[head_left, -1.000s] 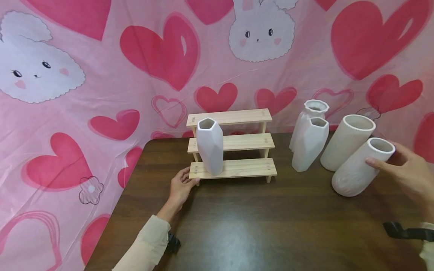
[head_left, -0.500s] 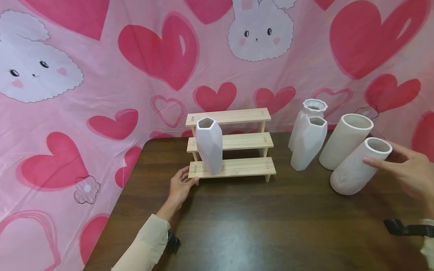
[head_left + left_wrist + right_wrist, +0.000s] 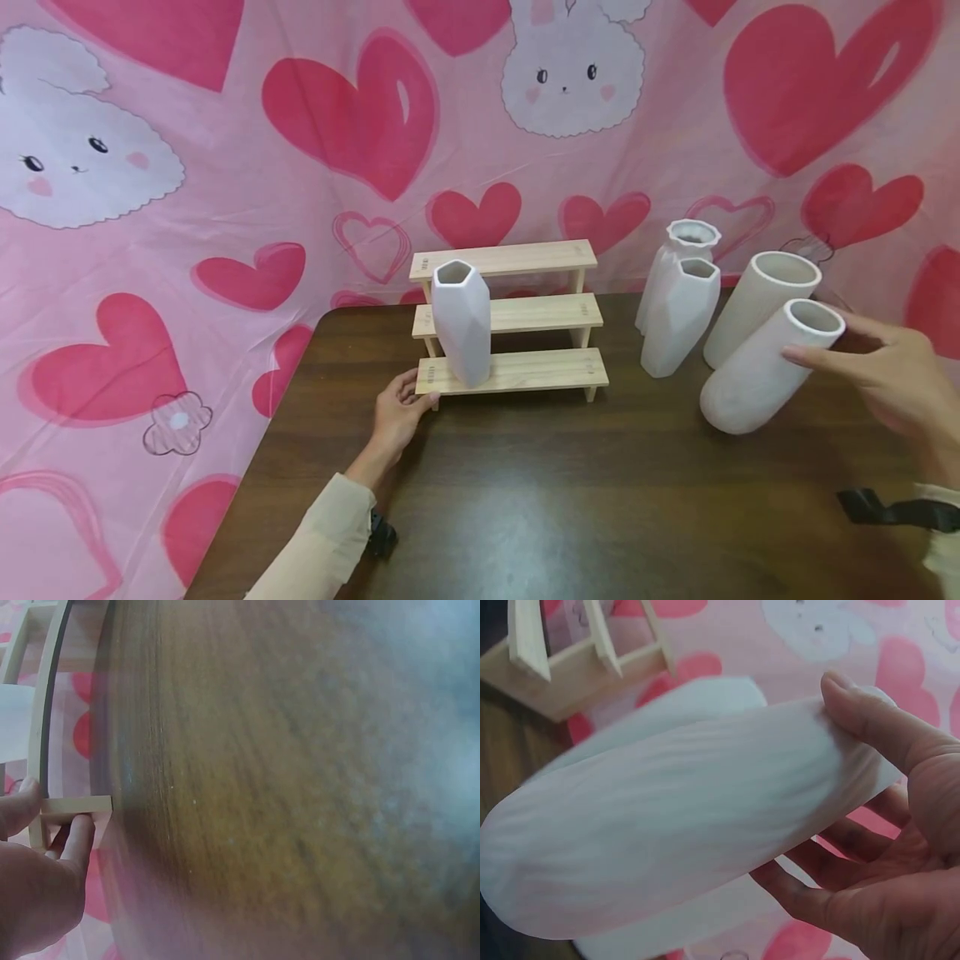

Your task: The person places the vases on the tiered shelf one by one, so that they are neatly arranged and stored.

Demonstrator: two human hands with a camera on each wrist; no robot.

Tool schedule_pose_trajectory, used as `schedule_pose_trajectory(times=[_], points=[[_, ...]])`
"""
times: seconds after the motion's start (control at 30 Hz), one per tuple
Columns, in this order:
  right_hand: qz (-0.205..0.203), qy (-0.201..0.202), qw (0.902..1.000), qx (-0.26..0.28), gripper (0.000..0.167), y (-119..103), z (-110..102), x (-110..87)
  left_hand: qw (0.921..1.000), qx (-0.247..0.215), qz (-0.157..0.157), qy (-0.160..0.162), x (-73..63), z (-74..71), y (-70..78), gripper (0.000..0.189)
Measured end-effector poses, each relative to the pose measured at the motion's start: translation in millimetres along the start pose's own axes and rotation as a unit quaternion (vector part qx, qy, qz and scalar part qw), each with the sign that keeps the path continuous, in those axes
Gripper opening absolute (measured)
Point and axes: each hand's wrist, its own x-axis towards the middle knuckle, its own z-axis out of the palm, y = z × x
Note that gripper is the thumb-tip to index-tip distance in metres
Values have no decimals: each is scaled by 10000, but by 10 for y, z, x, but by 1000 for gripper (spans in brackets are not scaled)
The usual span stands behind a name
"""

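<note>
My right hand (image 3: pixel 888 375) grips a white cylindrical vase (image 3: pixel 768 371) near its rim, thumb on the near side and fingers behind. In the right wrist view the vase (image 3: pixel 682 817) shows a wavy textured surface. My left hand (image 3: pixel 397 417) holds the left front corner of a three-step wooden stand (image 3: pixel 540 371). In the left wrist view the thumb lies on the board's edge and fingers touch the stand's leg (image 3: pixel 79 805). A white faceted vase (image 3: pixel 463 325) with a five-sided mouth stands at the left of the stand's lowest step.
Right of the stand, a second faceted vase (image 3: pixel 678 321) stands before a vase with a scalloped rim (image 3: pixel 660 271). Beside them is a wide ribbed vase (image 3: pixel 761 304), partly behind the gripped one. A pink heart-print cloth (image 3: pixel 322 208) hangs behind the dark wooden table (image 3: pixel 525 492).
The vase in my right hand has shifted left, its base swinging leftward in the last half second. My left hand stays on the stand's corner.
</note>
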Motion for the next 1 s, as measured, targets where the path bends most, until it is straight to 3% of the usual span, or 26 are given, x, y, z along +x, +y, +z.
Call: schedule_pose_trajectory(times=[0.2,0.6,1.0], points=[[-386,-111,9969,672,57,-187,114,0,10000,-38,-15,12,7,2,4,54],[-494,-174,9980,365,57,-568,314,-53,10000,-57,-50,-8,-8,2,12,55],[-918,-549,9903,888,55,-1013,687,37,9998,-161,-8,-101,7,-5,28,56]])
